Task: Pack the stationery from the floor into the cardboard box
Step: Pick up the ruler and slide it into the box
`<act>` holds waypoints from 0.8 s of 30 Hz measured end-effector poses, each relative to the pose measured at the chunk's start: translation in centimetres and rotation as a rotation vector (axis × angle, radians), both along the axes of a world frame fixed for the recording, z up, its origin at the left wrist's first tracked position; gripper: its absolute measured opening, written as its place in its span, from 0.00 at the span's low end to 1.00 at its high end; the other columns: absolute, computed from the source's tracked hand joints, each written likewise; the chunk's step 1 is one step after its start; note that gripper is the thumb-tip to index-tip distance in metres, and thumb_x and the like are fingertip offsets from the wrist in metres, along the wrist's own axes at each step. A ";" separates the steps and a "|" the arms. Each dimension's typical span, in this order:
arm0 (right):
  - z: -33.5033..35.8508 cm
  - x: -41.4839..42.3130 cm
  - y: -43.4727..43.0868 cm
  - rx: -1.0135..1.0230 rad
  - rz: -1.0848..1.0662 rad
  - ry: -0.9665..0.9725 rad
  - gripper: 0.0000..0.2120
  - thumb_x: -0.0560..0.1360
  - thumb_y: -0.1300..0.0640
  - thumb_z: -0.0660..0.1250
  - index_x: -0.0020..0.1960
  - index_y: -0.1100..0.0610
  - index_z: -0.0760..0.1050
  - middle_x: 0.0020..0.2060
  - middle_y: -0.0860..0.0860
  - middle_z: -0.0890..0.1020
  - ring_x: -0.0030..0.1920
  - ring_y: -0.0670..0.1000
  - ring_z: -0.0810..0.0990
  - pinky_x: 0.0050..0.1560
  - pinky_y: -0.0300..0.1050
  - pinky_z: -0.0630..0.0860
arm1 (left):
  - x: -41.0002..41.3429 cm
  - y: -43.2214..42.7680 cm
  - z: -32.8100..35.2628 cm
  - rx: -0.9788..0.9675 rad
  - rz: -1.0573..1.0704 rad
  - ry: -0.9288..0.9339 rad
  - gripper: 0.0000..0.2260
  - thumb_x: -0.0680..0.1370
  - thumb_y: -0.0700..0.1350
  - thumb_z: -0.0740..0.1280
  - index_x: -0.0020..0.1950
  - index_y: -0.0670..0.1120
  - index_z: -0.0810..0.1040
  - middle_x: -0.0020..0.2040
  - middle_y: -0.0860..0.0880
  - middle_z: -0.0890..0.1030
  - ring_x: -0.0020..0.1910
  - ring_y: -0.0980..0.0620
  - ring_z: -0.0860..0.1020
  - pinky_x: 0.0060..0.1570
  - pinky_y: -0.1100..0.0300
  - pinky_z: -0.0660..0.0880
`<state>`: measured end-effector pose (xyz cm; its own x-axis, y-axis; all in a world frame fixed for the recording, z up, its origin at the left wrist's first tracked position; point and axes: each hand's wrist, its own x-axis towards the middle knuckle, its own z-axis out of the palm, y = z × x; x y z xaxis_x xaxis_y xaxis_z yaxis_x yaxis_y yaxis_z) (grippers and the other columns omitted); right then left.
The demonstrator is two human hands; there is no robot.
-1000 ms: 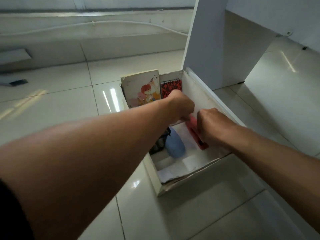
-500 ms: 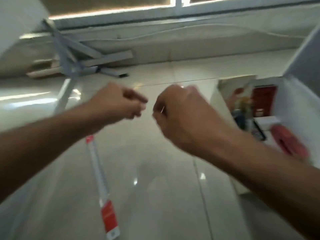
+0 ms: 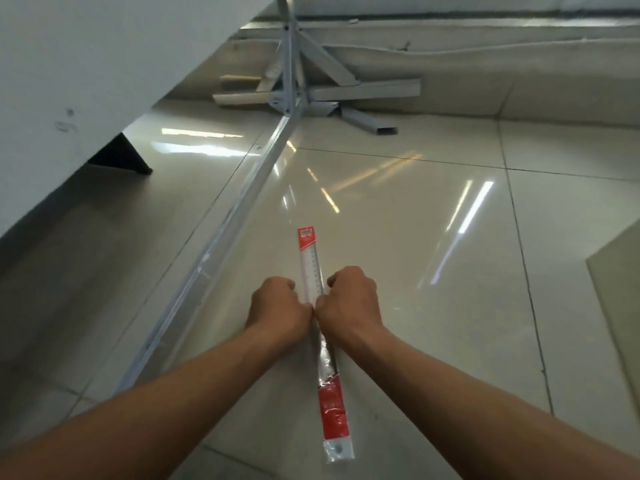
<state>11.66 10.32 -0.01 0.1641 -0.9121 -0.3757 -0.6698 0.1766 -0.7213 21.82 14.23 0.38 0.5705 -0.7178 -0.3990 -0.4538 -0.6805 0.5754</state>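
Two hands: both bare, reaching out low over the floor, knuckles up, side by side and touching at the thumbs.
Left hand (image 3: 277, 306): curled into a loose fist against the left edge of the ruler; whether its fingers actually pinch the ruler I cannot tell.
Right hand (image 3: 349, 301): curled the same way against the right edge of the ruler; its grip is hidden under the knuckles too.
Ruler: a long clear plastic ruler in a transparent sleeve with red printed ends (image 3: 330, 407), lying flat on the floor, running away from the person, its middle covered by the two hands.
Floor: glossy cream tiles (image 3: 433, 237) with thin dark joints and bright streaks of reflected light.
Rail: a long grey metal bar (image 3: 221, 237) lies slantwise to the left of the ruler, apart from it.
Frame: a heap of grey metal bars and brackets (image 3: 311, 95) rests by the far wall.
Panel: a pale slanted board (image 3: 104, 57) fills the upper left.
Right edge: a beige flat surface (image 3: 620, 289), cut off by the frame; what it is I cannot tell.
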 end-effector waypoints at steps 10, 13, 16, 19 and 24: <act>-1.1 0.8 -2.5 0.237 -0.259 -0.067 0.14 0.67 0.60 0.81 0.51 0.60 0.83 0.49 0.57 0.86 0.49 0.58 0.86 0.41 0.44 0.83 | -0.6 -1.2 -1.6 -0.132 0.285 0.378 0.15 0.72 0.40 0.80 0.58 0.42 0.87 0.50 0.43 0.88 0.49 0.43 0.87 0.58 0.49 0.84; -1.2 -0.9 -3.4 0.232 -0.290 -0.084 0.13 0.69 0.60 0.79 0.52 0.59 0.84 0.49 0.57 0.86 0.48 0.59 0.87 0.48 0.48 0.86 | -2.0 -1.5 -0.7 -0.169 0.265 0.401 0.12 0.77 0.35 0.76 0.60 0.39 0.85 0.51 0.40 0.87 0.48 0.45 0.86 0.58 0.53 0.82; 0.1 -4.1 -6.2 0.281 -0.316 -0.215 0.10 0.68 0.65 0.81 0.47 0.64 0.84 0.43 0.61 0.87 0.39 0.63 0.88 0.37 0.58 0.87 | -3.9 -3.0 1.2 -0.232 0.182 0.424 0.12 0.78 0.36 0.75 0.61 0.38 0.84 0.50 0.41 0.88 0.47 0.45 0.87 0.56 0.51 0.84; 4.1 -8.5 -9.3 0.249 -0.347 -0.330 0.13 0.67 0.67 0.82 0.47 0.68 0.83 0.42 0.65 0.87 0.34 0.65 0.88 0.34 0.60 0.86 | -7.3 -6.5 3.9 -0.325 0.075 0.523 0.11 0.78 0.35 0.74 0.60 0.35 0.84 0.48 0.41 0.88 0.42 0.48 0.88 0.47 0.58 0.86; 13.5 -18.0 -11.6 0.056 -0.392 -0.399 0.14 0.72 0.69 0.78 0.55 0.71 0.80 0.39 0.63 0.87 0.26 0.56 0.86 0.28 0.49 0.84 | -15.1 -12.6 9.3 -0.432 -0.103 0.748 0.11 0.79 0.34 0.73 0.60 0.34 0.83 0.54 0.37 0.87 0.48 0.44 0.87 0.49 0.57 0.86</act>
